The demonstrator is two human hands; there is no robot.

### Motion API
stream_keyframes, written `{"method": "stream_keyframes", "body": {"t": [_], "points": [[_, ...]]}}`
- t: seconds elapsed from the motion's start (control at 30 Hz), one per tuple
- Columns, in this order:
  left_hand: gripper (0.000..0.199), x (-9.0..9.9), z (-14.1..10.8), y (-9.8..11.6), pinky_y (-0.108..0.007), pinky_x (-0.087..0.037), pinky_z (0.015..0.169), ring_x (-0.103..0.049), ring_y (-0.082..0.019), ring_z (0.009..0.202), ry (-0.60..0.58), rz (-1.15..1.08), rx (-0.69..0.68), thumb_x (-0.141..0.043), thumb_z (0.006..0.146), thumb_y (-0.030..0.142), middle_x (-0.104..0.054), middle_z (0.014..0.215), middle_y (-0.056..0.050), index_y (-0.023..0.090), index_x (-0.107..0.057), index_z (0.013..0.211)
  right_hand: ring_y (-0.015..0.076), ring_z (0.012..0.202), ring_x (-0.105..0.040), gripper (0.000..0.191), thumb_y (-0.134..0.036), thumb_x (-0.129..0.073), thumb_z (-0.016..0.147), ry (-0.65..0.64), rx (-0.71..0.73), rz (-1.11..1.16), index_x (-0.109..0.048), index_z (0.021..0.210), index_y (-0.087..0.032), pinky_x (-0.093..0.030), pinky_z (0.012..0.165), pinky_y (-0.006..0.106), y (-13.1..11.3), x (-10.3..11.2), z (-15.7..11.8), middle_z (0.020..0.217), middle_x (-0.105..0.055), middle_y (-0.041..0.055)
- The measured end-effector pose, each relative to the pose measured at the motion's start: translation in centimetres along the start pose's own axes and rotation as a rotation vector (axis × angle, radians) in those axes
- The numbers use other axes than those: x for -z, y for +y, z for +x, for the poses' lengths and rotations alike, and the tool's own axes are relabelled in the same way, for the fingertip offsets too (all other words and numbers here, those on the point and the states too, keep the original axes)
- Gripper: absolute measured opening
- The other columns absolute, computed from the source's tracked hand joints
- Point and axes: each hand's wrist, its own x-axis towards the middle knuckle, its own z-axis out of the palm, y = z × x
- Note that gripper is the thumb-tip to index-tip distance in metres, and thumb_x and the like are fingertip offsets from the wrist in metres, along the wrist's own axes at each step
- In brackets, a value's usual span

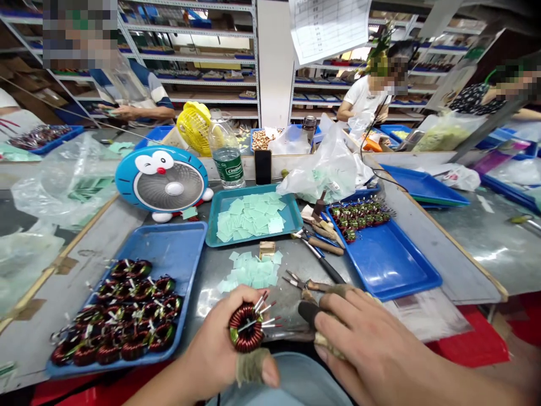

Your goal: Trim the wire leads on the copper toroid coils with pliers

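My left hand point(220, 338) is closed around a toroidal coil point(246, 328) wound with dark copper wire, its pale-sleeved leads pointing up and right. Tape wraps the left thumb. My right hand point(359, 327) curls over the tape-wrapped handles of a pair of pliers point(305, 283) lying on the bench, jaws pointing left. One right finger wears a dark cover, and the grip beneath the palm is partly hidden. Loose pale green paper squares point(251, 270) lie ahead of my hands. To the left, a blue tray point(163, 239) carries several similar coils point(135, 304).
A teal tray point(211, 225) heaped with green squares stands ahead. At right, a blue tray point(393, 265) holds more coils near hand tools point(323, 245). Behind are a blue cartoon-faced fan point(127, 175), a water bottle point(230, 163) and a phone point(262, 167). Other people work across the bench.
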Motion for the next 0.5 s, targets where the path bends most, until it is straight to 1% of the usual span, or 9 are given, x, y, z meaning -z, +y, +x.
{"method": "stream_keyframes", "body": {"t": [0.13, 0.27, 0.33, 0.4, 0.43, 0.5], "points": [[0.063, -0.28, -0.21, 0.02, -0.024, -0.048, 0.073, -0.063, -0.018, 0.083, 0.019, -0.064, 0.037, -0.104, 0.049, 0.04, -0.07, 0.091, 0.001, 0.023, -0.062, 0.093, 0.0254, 0.093, -0.06, 0.004, -0.023, -0.058, 0.097, 0.017, 0.02, 0.102, -0.062, 0.097, -0.024, -0.044, 0.085, 0.041, -0.23, -0.28, 0.76, 0.099, -0.067, 0.0049], [0.065, -0.52, -0.29, 0.05, -0.026, -0.049, 0.074, -0.062, -0.019, 0.083, 0.017, -0.053, 0.022, -0.103, 0.047, 0.046, -0.07, 0.091, 0.001, 0.022, -0.062, 0.091, 0.0243, 0.091, -0.06, 0.004, -0.024, -0.059, 0.097, 0.004, 0.035, 0.123, -0.062, 0.095, -0.024, -0.044, 0.082, 0.039, -0.4, -0.29, 1.17, 0.097, -0.067, 0.0046], [0.065, -0.54, -0.26, 0.01, -0.027, -0.05, 0.077, -0.062, -0.02, 0.085, 0.026, 0.004, -0.002, -0.102, 0.047, 0.051, -0.07, 0.09, 0.0, 0.022, -0.062, 0.09, 0.023, 0.087, -0.06, 0.004, -0.024, -0.059, 0.097, 0.012, 0.041, 0.112, -0.062, 0.094, -0.024, -0.043, 0.079, 0.037, -0.36, -0.44, 1.12, 0.094, -0.067, 0.0036], [0.064, -0.49, -0.27, -0.07, -0.028, -0.051, 0.076, -0.063, -0.021, 0.084, 0.043, 0.091, -0.033, -0.099, 0.05, 0.057, -0.07, 0.089, -0.001, 0.022, -0.062, 0.089, 0.0223, 0.084, -0.059, 0.003, -0.023, -0.059, 0.096, 0.03, 0.056, 0.081, -0.061, 0.093, -0.024, -0.042, 0.076, 0.036, -0.16, -0.44, 0.88, 0.092, -0.067, 0.0028], [0.062, -0.46, -0.29, -0.1, -0.028, -0.051, 0.074, -0.064, -0.021, 0.084, 0.045, 0.152, -0.052, -0.097, 0.054, 0.058, -0.07, 0.089, -0.001, 0.022, -0.062, 0.091, 0.0222, 0.082, -0.059, 0.002, -0.022, -0.061, 0.095, 0.039, 0.07, 0.055, -0.061, 0.093, -0.024, -0.041, 0.074, 0.036, -0.01, -0.29, 0.7, 0.091, -0.067, 0.0026], [0.055, -0.43, -0.33, -0.09, -0.028, -0.051, 0.071, -0.067, -0.022, 0.082, 0.017, 0.32, -0.113, -0.094, 0.063, 0.056, -0.072, 0.089, -0.002, 0.023, -0.063, 0.094, 0.022, 0.079, -0.057, 0.005, -0.021, -0.064, 0.091, 0.038, 0.101, -0.025, -0.061, 0.093, -0.024, -0.04, 0.07, 0.035, 0.33, 0.41, 0.28, 0.089, -0.066, 0.0026]]}}
